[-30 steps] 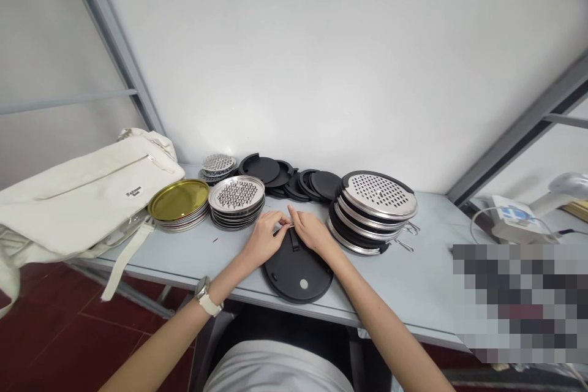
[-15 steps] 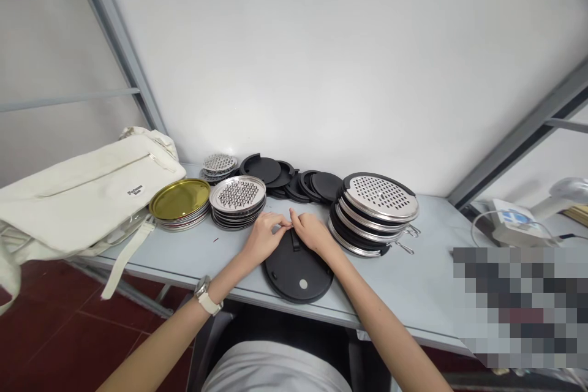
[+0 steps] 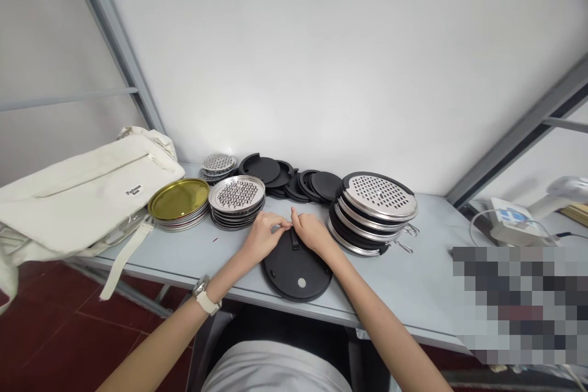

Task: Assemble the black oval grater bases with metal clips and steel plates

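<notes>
A round black disc point(image 3: 294, 275) with a pale round spot lies flat at the table's front edge. My left hand point(image 3: 267, 234) is at its upper left rim, thumb and fingertips pinched together. My right hand point(image 3: 312, 231) covers its upper right rim, thumb raised, fingers curled. The fingertips of both hands meet at the top of a short black strip point(image 3: 295, 240) on the disc. Whatever they pinch there is too small to make out.
Behind the hands are a gold-topped plate stack point(image 3: 179, 200), a stack of silver grater discs point(image 3: 237, 194) and black rings point(image 3: 294, 185). Black-rimmed graters point(image 3: 379, 199) are piled at right. A cream bag point(image 3: 92, 190) lies left; a white device point(image 3: 517, 220) stands far right.
</notes>
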Motion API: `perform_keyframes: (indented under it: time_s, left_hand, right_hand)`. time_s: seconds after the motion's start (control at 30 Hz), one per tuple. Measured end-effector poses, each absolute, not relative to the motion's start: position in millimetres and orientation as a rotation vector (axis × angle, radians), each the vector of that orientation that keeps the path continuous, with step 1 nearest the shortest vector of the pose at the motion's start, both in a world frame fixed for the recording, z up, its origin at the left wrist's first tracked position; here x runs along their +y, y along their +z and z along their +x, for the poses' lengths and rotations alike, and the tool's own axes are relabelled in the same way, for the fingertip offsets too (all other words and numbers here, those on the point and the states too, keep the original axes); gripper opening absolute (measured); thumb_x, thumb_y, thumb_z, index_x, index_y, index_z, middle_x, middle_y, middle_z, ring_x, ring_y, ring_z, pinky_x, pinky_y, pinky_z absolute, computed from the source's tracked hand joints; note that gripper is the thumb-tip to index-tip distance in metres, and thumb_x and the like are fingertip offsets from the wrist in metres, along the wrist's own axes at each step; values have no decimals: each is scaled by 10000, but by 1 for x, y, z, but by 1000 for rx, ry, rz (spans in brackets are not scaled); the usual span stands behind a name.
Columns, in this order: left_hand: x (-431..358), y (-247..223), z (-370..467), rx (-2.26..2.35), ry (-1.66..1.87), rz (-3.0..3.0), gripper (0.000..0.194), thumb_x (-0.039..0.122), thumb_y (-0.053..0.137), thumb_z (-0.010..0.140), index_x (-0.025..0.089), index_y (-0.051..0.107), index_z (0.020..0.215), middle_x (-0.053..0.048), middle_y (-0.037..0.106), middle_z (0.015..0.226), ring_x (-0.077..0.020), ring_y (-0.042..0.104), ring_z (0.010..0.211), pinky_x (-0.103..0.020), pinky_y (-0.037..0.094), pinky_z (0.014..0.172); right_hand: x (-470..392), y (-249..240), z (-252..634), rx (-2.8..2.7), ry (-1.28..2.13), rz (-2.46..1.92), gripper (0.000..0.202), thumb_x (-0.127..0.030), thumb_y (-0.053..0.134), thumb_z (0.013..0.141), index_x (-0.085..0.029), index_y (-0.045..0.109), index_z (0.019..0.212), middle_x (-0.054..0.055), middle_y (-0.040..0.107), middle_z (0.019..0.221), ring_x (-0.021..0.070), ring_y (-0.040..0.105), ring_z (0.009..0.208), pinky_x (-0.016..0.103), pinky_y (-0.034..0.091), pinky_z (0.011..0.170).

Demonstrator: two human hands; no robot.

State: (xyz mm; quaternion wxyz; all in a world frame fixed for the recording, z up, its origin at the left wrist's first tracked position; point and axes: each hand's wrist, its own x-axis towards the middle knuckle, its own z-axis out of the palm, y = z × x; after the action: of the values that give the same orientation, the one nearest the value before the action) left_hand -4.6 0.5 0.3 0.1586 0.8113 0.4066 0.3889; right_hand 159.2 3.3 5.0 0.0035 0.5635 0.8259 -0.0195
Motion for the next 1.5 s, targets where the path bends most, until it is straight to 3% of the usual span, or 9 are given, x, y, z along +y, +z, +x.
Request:
perform_keyframes:
  time_s: [0.27, 0.4, 0.53, 0.67, 1.0, 1.1, 1.27, 1.5]
  left_hand:
    - [1, -2, -5, 1147, 1098, 2332, 157, 133, 566, 835, 218, 697, 832, -6, 723, 872, -185, 636, 846, -334, 416, 841]
    - [-3, 1, -3, 1135, 1085, 2361, 159, 139, 523, 862, 212, 663, 885, -13, 705, 901, -182, 622, 870, -336, 398, 857]
    - [-7, 4, -2, 1124, 1066, 2388, 137, 130, 487, 877, 200, 605, 874, -12, 680, 892, -178, 606, 878, -332, 375, 847]
    - [-8, 3, -2, 1118, 1085, 2420, 128, 120, 467, 884, 198, 568, 873, -8, 663, 886, -175, 599, 881, -328, 362, 837]
    - [-6, 1, -2, 1121, 1110, 2406, 120, 94, 495, 857, 192, 550, 815, 0, 651, 851, -168, 593, 858, -324, 358, 834]
    - [-5, 0, -2, 1123, 1104, 2397, 119, 90, 499, 855, 187, 554, 815, -6, 647, 865, -171, 584, 879, -329, 349, 837]
    - [-4, -1, -3, 1134, 1106, 2411, 108, 103, 504, 859, 186, 561, 818, -11, 623, 875, -178, 566, 911, -337, 344, 850]
    - [-3, -1, -3, 1145, 1100, 2408, 126, 81, 514, 836, 184, 554, 776, 4, 611, 827, -165, 569, 862, -324, 342, 829]
  right_hand:
    - [2, 11, 154, 2549, -67, 1862, 424, -222, 236, 1007, -91, 492, 1318, 183, 656, 1012, 238, 632, 924, 298, 451, 739]
    - [5, 8, 153, 2512, -97, 1952, 561, -317, 114, 1024, -120, 630, 1124, 146, 685, 921, 215, 653, 880, 266, 437, 714]
    - [5, 6, 156, 2549, -73, 1881, 440, -286, 205, 1016, -164, 472, 1344, 137, 674, 988, 229, 634, 921, 268, 439, 724]
    - [3, 8, 159, 2583, -22, 1769, 501, -209, 301, 980, -156, 244, 1475, 172, 622, 1085, 270, 598, 968, 321, 453, 770]
    - [3, 9, 159, 2583, -46, 1749, 533, -190, 298, 972, -159, 183, 1491, 188, 599, 1130, 275, 586, 989, 349, 454, 803]
    - [4, 8, 159, 2581, -103, 1809, 486, -235, 296, 988, -174, 265, 1469, 173, 621, 1117, 253, 599, 984, 307, 446, 793]
    - [5, 8, 157, 2566, -220, 1936, 455, -359, 250, 1009, -134, 544, 1274, 162, 674, 1013, 234, 629, 947, 261, 430, 763]
    - [5, 10, 155, 2568, -344, 2047, 567, -460, 209, 1001, -130, 670, 1034, 144, 703, 930, 218, 642, 920, 242, 408, 741]
